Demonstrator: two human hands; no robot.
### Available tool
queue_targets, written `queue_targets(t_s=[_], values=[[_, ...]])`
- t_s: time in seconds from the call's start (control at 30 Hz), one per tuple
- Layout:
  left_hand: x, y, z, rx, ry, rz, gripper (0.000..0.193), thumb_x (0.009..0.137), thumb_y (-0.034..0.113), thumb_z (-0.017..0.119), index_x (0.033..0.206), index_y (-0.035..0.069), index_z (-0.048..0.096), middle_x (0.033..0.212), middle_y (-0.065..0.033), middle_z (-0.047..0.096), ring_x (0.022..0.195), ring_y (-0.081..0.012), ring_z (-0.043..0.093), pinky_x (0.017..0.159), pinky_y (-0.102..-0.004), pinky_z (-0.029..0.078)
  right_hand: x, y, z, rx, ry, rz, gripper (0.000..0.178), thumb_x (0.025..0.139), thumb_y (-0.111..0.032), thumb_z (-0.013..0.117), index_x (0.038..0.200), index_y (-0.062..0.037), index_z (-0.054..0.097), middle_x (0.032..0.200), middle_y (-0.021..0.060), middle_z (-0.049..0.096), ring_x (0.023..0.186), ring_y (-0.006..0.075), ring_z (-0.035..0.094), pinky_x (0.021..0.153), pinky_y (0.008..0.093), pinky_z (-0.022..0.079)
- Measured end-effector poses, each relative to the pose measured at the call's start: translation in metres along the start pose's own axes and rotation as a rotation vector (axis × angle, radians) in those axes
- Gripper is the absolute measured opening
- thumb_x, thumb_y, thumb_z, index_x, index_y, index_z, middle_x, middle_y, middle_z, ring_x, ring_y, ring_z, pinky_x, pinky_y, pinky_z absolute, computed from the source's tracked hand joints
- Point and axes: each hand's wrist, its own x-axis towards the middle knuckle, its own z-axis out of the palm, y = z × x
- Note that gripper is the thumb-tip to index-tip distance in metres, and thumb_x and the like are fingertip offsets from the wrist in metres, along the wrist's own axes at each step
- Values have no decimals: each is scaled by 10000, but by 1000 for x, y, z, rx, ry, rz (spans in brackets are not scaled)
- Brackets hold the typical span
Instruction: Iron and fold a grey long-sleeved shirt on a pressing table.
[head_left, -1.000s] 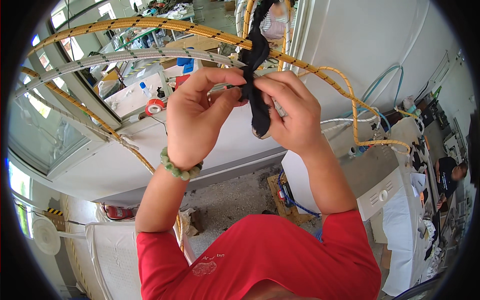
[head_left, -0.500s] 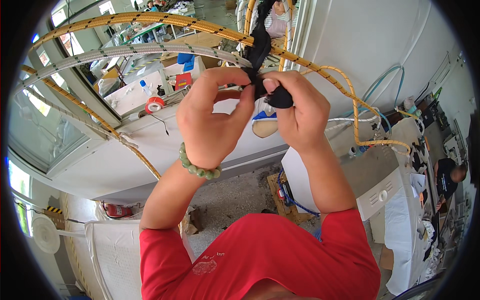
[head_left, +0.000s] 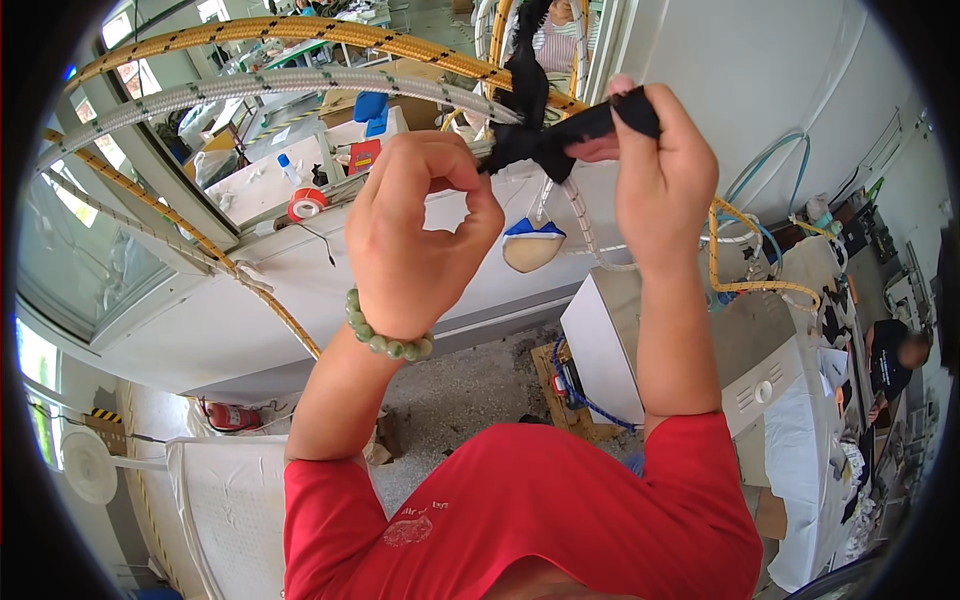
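Observation:
A black cloth strip is wrapped round the ropes near the top centre, and its two ends spread apart below a bunched crossing. My left hand, wearing a green bead bracelet, pinches one end between thumb and forefinger. On the other side my right hand grips the opposite end, which stretches taut and folds over the thumb. A thick yellow rope with black flecks and a white rope with green flecks run in from the left to the black wrapping.
Behind the ropes is a window frame, with a red-and-white tape roll on its ledge. A blue-and-cream pouch-like piece hangs below the wrapping. At lower right stands a white-sided cabinet; a red fire extinguisher is at lower left. Other people are farther off.
My right hand has moved right and up, drawing its end of the black strip out straight. My left hand has shifted slightly left. The hands are now farther apart.

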Motion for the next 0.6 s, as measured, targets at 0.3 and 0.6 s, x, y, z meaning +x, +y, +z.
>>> queue_targets(t_s=[0.3,0.6], values=[[-2,4,-2,-54,-41,-180,265,787,-118,722,991,9,609,946,-57,677,822,-141,688,777,-282,602,26,-5,-8,133,28,72,224,1050,-164,617,968,36,674,717,69,688,580,110,635,606,233,528],[-7,-10,4,-192,0,-270,298,828,-101,714,1096,11,647,969,-46,662,848,-114,666,767,-271,600,10,-4,-31,126,-362,124,219,1029,-191,653,1001,22,692,733,22,654,659,81,613,592,224,476]])
